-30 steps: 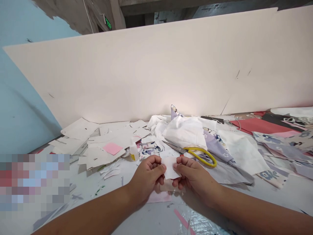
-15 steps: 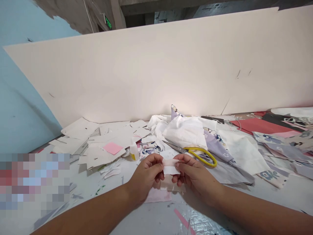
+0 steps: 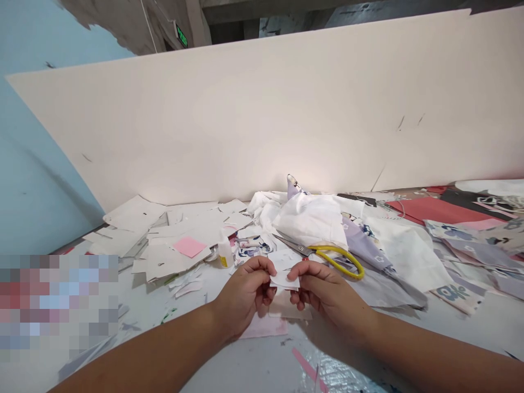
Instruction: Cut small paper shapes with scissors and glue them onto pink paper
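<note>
A small white piece (image 3: 284, 280), paper or cloth, is held up between my two hands and folded over across its width. My left hand (image 3: 246, 292) pinches its left end between thumb and fingers. The right end is gripped by my right hand (image 3: 320, 286). Under them on the table lie a beige piece (image 3: 290, 307) and a pale pink piece (image 3: 264, 327), both partly covered by my hands. Just beyond my right hand rest scissors with yellow handles (image 3: 360, 270), their blades pointing away to the left. A small white bottle with a yellow label (image 3: 224, 251) stands beyond my left hand.
Stacked white card pieces (image 3: 180, 237) with a pink square (image 3: 189, 247) on top lie at the back left. Crumpled white cloth (image 3: 309, 221) and lilac cloth (image 3: 364, 245) sit behind the scissors. Red sheets (image 3: 434, 210) lie far right. A tall white panel (image 3: 262, 120) borders the back.
The white piece was flat and facing me one second ago. My fingers have since folded it over, so it shows shorter. Both hands have stayed in nearly the same place.
</note>
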Motion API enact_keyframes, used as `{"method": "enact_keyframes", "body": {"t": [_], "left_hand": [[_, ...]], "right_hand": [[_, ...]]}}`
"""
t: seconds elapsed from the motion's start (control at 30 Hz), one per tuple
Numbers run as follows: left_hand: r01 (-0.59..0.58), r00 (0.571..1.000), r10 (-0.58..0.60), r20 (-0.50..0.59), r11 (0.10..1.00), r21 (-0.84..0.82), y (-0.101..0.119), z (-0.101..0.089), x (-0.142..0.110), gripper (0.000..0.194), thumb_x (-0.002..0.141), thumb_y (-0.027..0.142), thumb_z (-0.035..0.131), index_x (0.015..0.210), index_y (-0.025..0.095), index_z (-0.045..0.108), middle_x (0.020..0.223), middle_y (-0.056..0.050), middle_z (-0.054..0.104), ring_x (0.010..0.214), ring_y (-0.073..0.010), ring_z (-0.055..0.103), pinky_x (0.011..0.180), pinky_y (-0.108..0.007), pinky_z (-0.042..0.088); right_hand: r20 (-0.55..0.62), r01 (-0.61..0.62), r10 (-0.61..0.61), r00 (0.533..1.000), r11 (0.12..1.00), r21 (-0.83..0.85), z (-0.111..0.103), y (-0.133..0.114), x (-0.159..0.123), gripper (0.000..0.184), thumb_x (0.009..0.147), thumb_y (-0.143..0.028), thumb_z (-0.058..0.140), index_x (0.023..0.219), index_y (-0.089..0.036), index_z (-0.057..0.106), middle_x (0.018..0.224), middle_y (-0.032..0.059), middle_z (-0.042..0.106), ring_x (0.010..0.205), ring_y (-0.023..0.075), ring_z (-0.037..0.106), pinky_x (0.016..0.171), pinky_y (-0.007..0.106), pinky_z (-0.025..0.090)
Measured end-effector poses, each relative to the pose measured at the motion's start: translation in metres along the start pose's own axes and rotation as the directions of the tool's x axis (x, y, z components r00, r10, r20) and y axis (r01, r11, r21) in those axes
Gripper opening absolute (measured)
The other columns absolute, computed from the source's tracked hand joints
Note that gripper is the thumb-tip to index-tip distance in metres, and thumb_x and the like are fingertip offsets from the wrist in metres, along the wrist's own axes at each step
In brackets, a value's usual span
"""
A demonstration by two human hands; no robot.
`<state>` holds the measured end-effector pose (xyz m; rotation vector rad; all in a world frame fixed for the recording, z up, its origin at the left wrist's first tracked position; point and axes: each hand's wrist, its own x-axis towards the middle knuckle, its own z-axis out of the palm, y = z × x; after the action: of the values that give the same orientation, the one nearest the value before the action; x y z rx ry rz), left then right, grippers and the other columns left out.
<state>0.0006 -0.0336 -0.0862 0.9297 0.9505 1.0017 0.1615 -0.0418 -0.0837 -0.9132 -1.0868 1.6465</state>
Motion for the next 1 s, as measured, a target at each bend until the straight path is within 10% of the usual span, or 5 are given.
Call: {"method": "enact_keyframes", "body": {"t": [0.4,1.0], "left_hand": [[-0.232,0.971,0.238,-0.006,0.951,0.202,-0.003,0.005,-0.007,0.014,0.067,0.017,0.062,0.067,0.017,0.049,0.057,0.006,0.045,0.054,-0.0049,0.038,0.052,-0.017,0.031],[-0.116,0.993,0.119,-0.014,0.986,0.120,-0.006,0.002,-0.003,0.022,0.066,0.028,0.068,0.083,0.018,0.057,0.059,0.005,0.048,0.050,-0.0049,0.038,0.047,-0.019,0.030]], "right_hand": [[0.087,0.273,-0.278,0.957,0.752,-0.600,-0.001,-0.003,-0.005,0.019,0.078,-0.028,0.050,0.067,-0.019,0.062,0.065,0.0011,0.058,0.065,0.0168,0.053,0.062,0.029,0.040],[-0.081,0.125,-0.152,0.985,0.954,-0.271,-0.004,0.000,0.000,0.021,0.072,-0.031,0.058,0.090,-0.020,0.055,0.065,-0.0035,0.056,0.063,0.0153,0.057,0.066,0.031,0.042]]}}
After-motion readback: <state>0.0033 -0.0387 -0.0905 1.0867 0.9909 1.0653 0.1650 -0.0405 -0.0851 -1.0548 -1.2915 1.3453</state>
